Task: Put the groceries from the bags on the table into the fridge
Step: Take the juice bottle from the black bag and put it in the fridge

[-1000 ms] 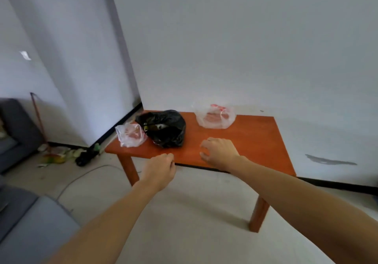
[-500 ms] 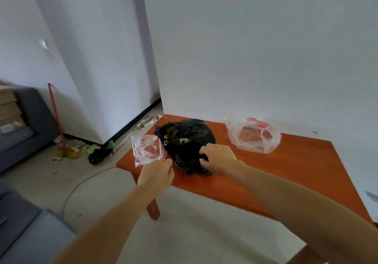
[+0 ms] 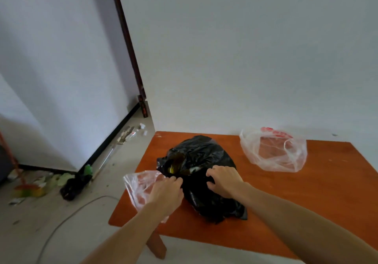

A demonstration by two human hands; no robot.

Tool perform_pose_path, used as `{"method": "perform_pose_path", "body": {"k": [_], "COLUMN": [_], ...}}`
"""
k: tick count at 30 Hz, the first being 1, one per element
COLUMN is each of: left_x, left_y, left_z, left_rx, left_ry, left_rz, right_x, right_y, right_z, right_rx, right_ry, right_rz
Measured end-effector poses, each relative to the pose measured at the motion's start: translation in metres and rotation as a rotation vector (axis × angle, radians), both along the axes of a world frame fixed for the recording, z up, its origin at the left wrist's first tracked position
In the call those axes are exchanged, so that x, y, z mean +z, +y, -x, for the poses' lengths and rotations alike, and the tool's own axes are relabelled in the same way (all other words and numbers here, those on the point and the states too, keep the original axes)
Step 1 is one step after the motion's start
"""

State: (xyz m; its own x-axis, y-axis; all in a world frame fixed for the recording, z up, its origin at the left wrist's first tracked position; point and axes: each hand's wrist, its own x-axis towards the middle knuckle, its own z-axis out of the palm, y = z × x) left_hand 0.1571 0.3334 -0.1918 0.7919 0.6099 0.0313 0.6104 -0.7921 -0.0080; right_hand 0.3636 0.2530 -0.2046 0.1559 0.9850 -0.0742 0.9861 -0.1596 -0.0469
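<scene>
- Looking down from my head camera, I see the orange-brown table (image 3: 306, 212) pushed against the white wall (image 3: 245, 59), its left edge and near edge both open to bare floor (image 3: 81, 233).
- Both my forearms reach in from the bottom of the view, angled up toward the black bag (image 3: 204, 161), which sits near the table's left end, crumpled, with its mouth gaping at the top left and something yellow showing inside.
- My right hand (image 3: 225, 181) lies palm down on the black plastic, fingers (image 3: 212, 173) spread and curled into the film; I cannot tell whether they have truly pinched it.
- My left hand (image 3: 165, 192) rests knuckles up at the bag's left flank, fingertips bunched against the black plastic and overlapping the small clear bag (image 3: 137, 184), which lies at the table's left edge with something reddish inside.
- A larger clear bag (image 3: 274, 153) sits well apart near the wall, mouth slack; it carries red printing along the top that I cannot read.
- The right half of the tabletop is bare wood.
- Litter (image 3: 41, 184) and a grey cable (image 3: 67, 218) lie on the floor to the left of the table.
</scene>
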Motion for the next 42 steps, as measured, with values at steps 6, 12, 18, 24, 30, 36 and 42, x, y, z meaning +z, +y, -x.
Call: {"method": "perform_pose_path", "body": {"k": [6,12,18,24,30,36,42], "left_x": [-0.038,-0.07,-0.087,-0.09,-0.121,-0.158,-0.188], "left_y": [0.071,0.148,0.22,0.261,0.292,0.309,0.328], "left_z": [-0.04,-0.08,-0.106,-0.135,-0.159,-0.176,-0.171], "left_rx": [-0.078,-0.053,-0.013,-0.318,-0.327,-0.276,-0.329], "left_ry": [0.248,0.372,0.213,-0.063,0.11,0.269,0.223], "left_rz": [0.135,0.235,0.266,0.055,0.057,0.29,0.19], "right_x": [-0.035,-0.079,-0.108,-0.118,-0.13,-0.147,-0.169], "right_y": [0.065,0.136,0.183,0.217,0.244,0.225,0.226], "right_z": [-0.032,-0.064,-0.08,-0.118,-0.15,-0.19,-0.187], "right_rx": [-0.055,-0.031,0.019,-0.11,-0.277,-0.728,-1.03], "right_ry": [0.075,0.173,0.178,0.11,0.167,0.76,1.126], "right_rz": [0.067,0.2,0.168,0.052,0.029,0.019,-0.133]}}
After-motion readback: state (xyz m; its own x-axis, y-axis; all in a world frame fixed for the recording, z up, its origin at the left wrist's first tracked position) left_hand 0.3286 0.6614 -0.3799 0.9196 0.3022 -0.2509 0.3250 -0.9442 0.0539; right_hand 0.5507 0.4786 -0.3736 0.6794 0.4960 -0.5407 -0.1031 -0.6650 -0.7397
